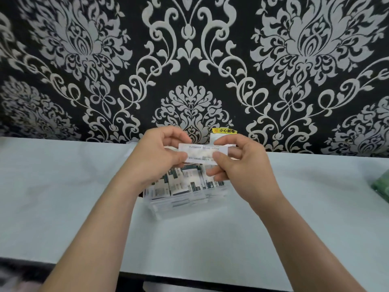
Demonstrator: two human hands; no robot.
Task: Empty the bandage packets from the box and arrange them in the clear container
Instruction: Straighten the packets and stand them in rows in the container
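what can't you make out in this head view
- Print on the packet: too small and blurred to read; the left hand and right hand pinch its ends.
- Clear container: its far part is hidden behind both hands, so the packets inside can't be counted.
- Green thing: cut off by the right edge.
- White thing under the yellow label: mostly hidden by the right hand.

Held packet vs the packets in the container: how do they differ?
1. The held packet is pinched between the left hand and right hand, above the container; the container packets sit packed inside it.
2. The held packet shows a pale white face with faint print; the container packets show dark green and white print.
Both are flat and rectangular.
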